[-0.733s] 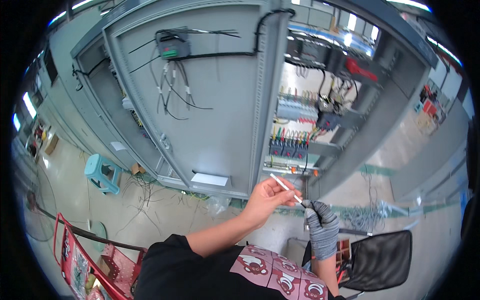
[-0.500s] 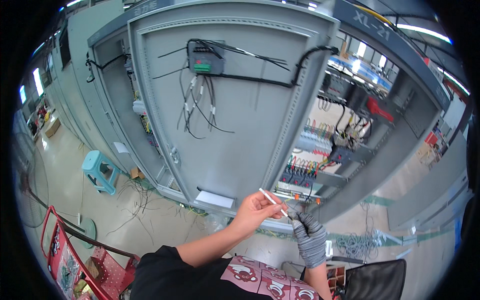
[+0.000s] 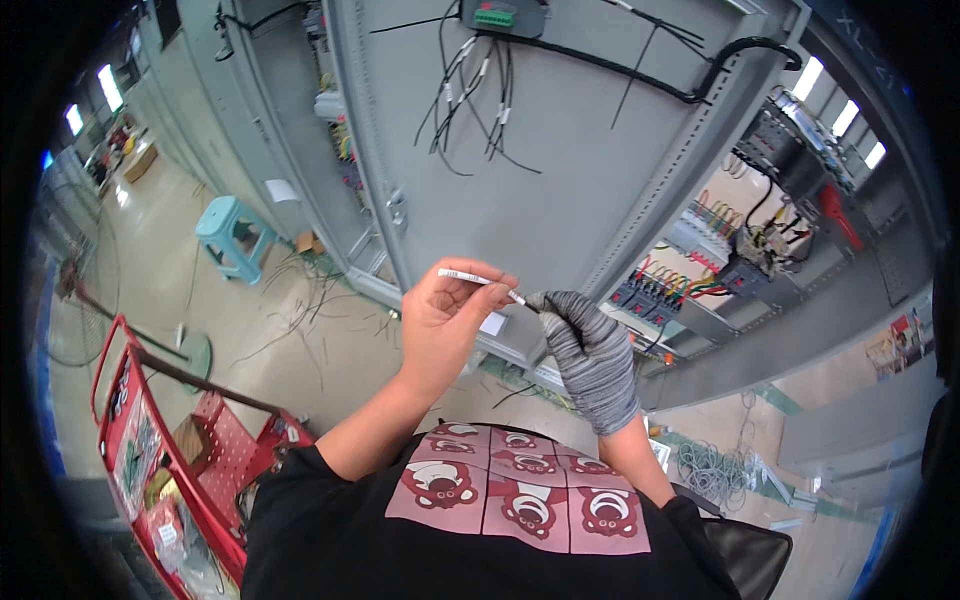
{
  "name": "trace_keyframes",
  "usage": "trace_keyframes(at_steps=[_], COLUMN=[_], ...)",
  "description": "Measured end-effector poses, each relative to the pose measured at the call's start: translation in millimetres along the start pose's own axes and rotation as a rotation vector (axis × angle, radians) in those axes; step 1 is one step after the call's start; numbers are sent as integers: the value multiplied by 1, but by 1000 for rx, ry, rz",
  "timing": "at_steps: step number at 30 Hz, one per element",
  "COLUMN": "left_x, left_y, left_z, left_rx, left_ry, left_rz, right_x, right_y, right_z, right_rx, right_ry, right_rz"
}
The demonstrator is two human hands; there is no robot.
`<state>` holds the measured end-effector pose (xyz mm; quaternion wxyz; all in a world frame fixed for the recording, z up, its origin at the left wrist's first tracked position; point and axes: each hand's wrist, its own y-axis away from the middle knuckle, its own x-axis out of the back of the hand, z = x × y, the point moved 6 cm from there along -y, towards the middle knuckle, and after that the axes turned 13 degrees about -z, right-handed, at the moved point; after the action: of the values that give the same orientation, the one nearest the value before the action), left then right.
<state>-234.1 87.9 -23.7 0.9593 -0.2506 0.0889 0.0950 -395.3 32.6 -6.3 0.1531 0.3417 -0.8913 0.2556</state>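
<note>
My bare left hand (image 3: 432,325) pinches a thin white printed marker tube (image 3: 462,277) between thumb and fingertips. The tube slants slightly down to the right, toward my right hand (image 3: 590,355), which wears a grey striped knit glove. Gloved thumb and finger close around a short dark piece, apparently a wire end, at the tube's right end; most of it is hidden. Behind both hands stands a grey cabinet door (image 3: 540,215). Black wires with white markers (image 3: 488,95) hang from a module with a green terminal block (image 3: 495,17) on the door.
Right of the door, an open cabinet holds breakers (image 3: 695,243) and coloured wiring. A blue stool (image 3: 232,235) stands at left, with loose wires on the floor. A red cart (image 3: 215,450) is at lower left. Coiled wire (image 3: 712,470) and a black chair (image 3: 750,555) are at lower right.
My view has tipped downward, so the cabinet sits higher in the picture. Both hands keep their pinch, and the white tube lies closer to level than before.
</note>
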Motion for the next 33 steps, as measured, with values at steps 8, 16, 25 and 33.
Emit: trace_keyframes(at_steps=[8,16,25,33], left_x=[-5,-16,-30,-29], left_y=[18,23,22,19], left_z=[6,-2,1,-3], left_rx=[34,77,-14,42], left_ry=[-54,52,0,53], left_rz=[123,160,162,123], right_x=[-2,7,18,23], right_y=[0,8,14,16], right_z=[8,7,6,5], right_rx=[-24,123,87,78], right_ry=[-64,25,49,-22], right_rz=[-137,-95,-114,-93])
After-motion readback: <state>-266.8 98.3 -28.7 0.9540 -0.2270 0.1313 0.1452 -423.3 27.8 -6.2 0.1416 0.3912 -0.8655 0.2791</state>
